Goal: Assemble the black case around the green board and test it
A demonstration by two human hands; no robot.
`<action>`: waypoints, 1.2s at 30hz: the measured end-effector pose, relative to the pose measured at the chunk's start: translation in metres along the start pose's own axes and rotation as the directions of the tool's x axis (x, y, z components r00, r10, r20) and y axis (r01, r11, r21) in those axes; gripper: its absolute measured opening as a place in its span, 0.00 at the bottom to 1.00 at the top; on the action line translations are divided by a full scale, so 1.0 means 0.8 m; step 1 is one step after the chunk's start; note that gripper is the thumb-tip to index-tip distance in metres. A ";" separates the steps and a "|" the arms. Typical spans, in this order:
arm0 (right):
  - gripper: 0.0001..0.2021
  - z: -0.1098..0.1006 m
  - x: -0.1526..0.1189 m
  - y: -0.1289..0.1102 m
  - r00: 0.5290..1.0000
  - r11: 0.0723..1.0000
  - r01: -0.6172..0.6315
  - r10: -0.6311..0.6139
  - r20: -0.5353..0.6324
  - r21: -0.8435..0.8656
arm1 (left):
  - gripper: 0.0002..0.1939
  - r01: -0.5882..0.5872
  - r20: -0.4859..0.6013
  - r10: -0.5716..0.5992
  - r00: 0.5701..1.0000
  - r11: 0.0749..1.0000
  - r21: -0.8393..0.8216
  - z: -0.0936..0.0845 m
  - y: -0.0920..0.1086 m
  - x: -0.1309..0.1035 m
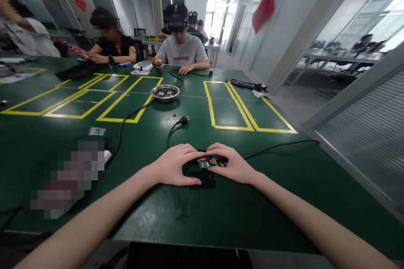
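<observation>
A small green circuit board (204, 163), with a yellow part and a copper-coloured coil on it, is held just above the table between my two hands. My right hand (235, 164) pinches its right side, thumb in front and fingers behind. My left hand (176, 164) curves around from the other side, its fingertips at the board's far edge, close to the right fingertips. The left thumb reaches onto a flat black plastic cover (206, 180) lying in front of the board. Dark parts behind the board are mostly hidden by my fingers.
A black plug (183, 120) on a cord lies beyond my hands; another black cord (284, 143) runs right. Farther off stand a metal bowl (165, 92) of small parts and a black tool-like object (248, 85). Left is a blurred-out item (72, 180). People sit across the green table (151, 218).
</observation>
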State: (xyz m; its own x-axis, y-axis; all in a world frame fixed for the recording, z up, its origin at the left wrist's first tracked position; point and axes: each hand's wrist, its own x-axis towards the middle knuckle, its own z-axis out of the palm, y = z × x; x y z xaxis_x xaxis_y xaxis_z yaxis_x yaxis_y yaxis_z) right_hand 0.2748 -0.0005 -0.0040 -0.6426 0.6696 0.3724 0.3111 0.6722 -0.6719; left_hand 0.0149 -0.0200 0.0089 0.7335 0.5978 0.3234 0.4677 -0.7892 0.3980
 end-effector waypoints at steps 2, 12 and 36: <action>0.11 0.000 0.000 0.001 1.000 1.000 -0.001 0.000 -0.004 -0.018 | 0.39 -0.019 0.005 0.019 1.000 1.000 -0.022 0.000 -0.001 0.000; 0.13 0.015 -0.004 -0.001 0.999 0.992 -0.002 -0.003 -0.033 -0.129 | 0.43 -0.032 -0.020 0.031 0.999 0.997 -0.076 0.003 -0.002 -0.002; 0.18 0.053 -0.005 -0.046 0.996 0.985 -0.087 0.087 -0.006 -0.146 | 0.10 0.080 -0.029 -0.082 0.996 0.995 -0.060 -0.033 0.021 -0.011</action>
State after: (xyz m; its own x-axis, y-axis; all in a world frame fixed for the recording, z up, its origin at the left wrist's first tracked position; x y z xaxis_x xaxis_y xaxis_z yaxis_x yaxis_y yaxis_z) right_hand 0.2359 -0.0415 -0.0080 -0.6089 0.7275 0.3163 0.4647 0.6502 -0.6010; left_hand 0.0036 -0.0348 0.0357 0.6784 0.6642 0.3141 0.4945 -0.7289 0.4734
